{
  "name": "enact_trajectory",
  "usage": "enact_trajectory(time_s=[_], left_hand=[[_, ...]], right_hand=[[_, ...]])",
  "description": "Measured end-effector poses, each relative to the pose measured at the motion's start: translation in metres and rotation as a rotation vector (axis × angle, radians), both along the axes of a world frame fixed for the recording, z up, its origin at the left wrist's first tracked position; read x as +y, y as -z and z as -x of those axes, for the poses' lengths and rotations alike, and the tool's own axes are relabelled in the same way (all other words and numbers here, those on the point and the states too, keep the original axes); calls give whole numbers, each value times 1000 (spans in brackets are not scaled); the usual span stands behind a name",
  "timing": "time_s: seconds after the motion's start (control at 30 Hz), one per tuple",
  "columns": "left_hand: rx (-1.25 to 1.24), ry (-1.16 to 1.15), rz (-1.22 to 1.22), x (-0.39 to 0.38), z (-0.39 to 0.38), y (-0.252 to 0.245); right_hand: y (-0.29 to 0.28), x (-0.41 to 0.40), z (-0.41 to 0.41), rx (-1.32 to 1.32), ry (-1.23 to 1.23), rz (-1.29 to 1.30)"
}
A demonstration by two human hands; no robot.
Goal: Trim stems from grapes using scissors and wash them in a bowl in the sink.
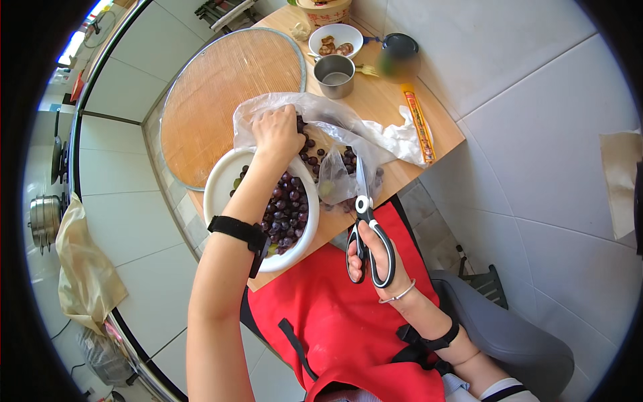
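Note:
My left hand [276,131] reaches over the white bowl and lies at the clear plastic bag [346,116], its fingers closed around something at the bag's edge; whether grapes or film, I cannot tell. Dark grapes [314,160] lie in the bag, some beside my fingers. Below my left forearm the white oval bowl [312,221] holds many loose dark grapes [285,216] and a few green ones. My right hand [379,256] holds black-and-white handled scissors [363,201] by their loops, the blades pointing away from me over the bag's near right part.
A round wooden board [231,95] lies behind the bowl. Beyond the bag stand a metal cup [335,78], a white bowl of sliced food [355,34] and a dark-lidded jar [399,55]. Crumpled tissue [404,138] and an orange packet [419,125] lie near the table's right edge, by the wall.

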State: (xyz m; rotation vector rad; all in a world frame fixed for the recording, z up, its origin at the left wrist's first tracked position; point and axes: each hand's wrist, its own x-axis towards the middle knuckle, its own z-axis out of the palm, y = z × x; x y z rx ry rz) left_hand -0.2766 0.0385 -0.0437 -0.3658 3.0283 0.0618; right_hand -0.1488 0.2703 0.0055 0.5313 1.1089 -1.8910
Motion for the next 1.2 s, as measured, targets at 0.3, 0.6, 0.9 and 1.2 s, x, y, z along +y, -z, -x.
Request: enact_trajectory(time_s=[0.3,0.6,0.9,1.2], left_hand=[[23,-35,-107,4,-9,-28],[96,-368,-1479,-20,-93,-67],[432,-703,-1880,-26,-197,-41],[542,-747,-1610,-25,-232,-22]], right_hand=[[-3,-1,-2,30,-2,-10],[-12,-3,-7,130,-107,-43],[-21,-29,-33,330,-489,-176],[-32,-50,-46,1236,-892,-767]])
